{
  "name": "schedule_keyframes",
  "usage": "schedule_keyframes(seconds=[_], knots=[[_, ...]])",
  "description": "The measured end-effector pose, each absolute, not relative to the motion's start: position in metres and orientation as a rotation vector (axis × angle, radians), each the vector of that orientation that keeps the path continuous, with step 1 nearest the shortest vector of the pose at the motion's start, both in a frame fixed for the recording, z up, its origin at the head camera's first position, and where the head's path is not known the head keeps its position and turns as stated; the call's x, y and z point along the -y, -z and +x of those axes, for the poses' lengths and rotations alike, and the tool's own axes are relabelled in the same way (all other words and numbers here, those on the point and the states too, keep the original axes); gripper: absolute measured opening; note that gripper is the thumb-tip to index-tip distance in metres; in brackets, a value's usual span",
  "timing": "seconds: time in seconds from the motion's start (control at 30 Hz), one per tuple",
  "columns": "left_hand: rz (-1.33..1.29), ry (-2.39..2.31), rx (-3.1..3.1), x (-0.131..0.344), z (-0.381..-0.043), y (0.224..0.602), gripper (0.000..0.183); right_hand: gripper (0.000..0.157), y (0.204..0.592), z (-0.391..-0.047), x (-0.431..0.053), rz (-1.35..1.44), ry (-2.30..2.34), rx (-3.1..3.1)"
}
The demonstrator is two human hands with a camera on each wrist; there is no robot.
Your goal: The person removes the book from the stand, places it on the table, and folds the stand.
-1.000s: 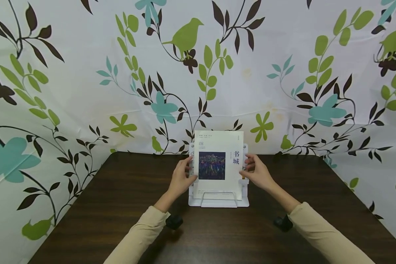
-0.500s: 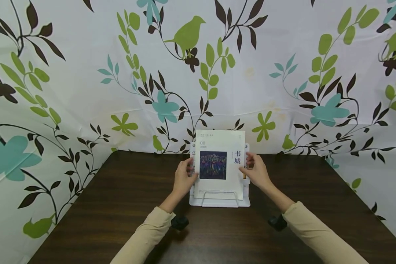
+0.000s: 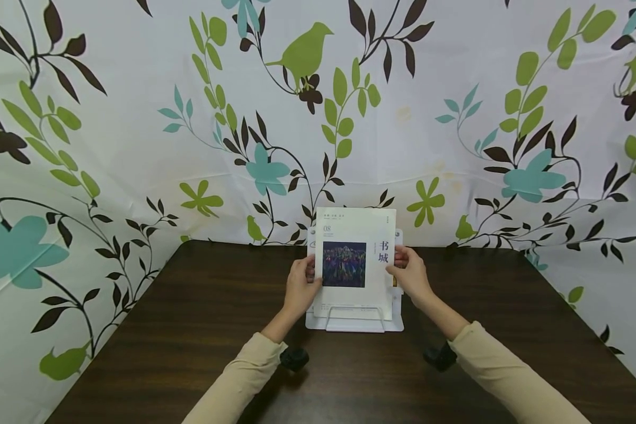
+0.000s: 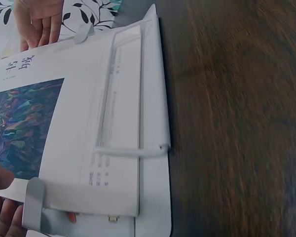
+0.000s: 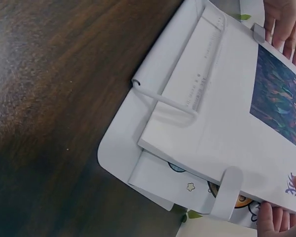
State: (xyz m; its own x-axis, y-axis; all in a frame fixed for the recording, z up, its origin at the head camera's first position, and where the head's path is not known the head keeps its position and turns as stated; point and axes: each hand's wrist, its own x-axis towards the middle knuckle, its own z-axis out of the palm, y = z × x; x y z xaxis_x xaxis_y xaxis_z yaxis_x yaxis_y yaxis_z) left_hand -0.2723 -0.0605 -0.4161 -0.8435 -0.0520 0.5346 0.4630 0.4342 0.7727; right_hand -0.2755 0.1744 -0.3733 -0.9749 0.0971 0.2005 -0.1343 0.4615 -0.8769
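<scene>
A white book (image 3: 344, 297) with a dark colourful picture stands upright, leaning on a white book stand (image 3: 314, 323). My left hand (image 3: 300, 288) holds the book's left edge, thumb on the cover and fingers behind. On the opposite edge my right hand (image 3: 410, 275) pinches the book the same way, its thumb near the blue title characters. A bent white wire bar (image 4: 155, 152) crosses the book's lower front. Side clips show too: one clip (image 4: 33, 202) beside my left hand, another clip (image 5: 227, 192) near my right. Cartoon prints (image 5: 190, 187) decorate the stand's back plate.
The stand rests on a dark wooden table (image 3: 350, 377), near its back edge. Behind it hangs a white cloth (image 3: 392, 147) printed with leaves, flowers and birds. Black wrist cameras (image 3: 295, 358) sit at both sleeve cuffs.
Both forearms have drawn slightly inward, toward each other. The hands stay at the book's sides, and the whole head view has shifted a little.
</scene>
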Motion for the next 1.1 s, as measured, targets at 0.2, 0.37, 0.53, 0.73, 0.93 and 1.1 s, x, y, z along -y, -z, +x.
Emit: schedule_keyframes(seconds=[0.2, 0.37, 0.53, 0.73, 0.93, 1.1], knots=[[-0.292, 1.394, 2.201, 0.059, -0.273, 0.419, 0.047, 0.046, 0.369, -0.278, -0.175, -0.020, -1.547, 2.505], [-0.264, 1.371, 2.160, 0.054, -0.271, 0.418, 0.046, 0.043, 0.371, -0.280, -0.175, -0.026, -1.551, 2.502], [-0.241, 1.414, 2.142, 0.051, -0.270, 0.416, 0.048, 0.044, 0.377, -0.280, -0.174, 0.103, -1.475, 2.500], [-0.282, 1.462, 2.094, 0.051, -0.273, 0.419, 0.050, 0.048, 0.385, -0.281, -0.180, 0.356, -1.326, 2.477], [-0.329, 1.451, 2.064, 0.053, -0.274, 0.421, 0.051, 0.048, 0.390, -0.282, -0.186, 0.521, -1.217, 2.459], [-0.378, 1.432, 2.061, 0.056, -0.274, 0.422, 0.052, 0.048, 0.391, -0.282, -0.188, 0.596, -1.151, 2.439]])
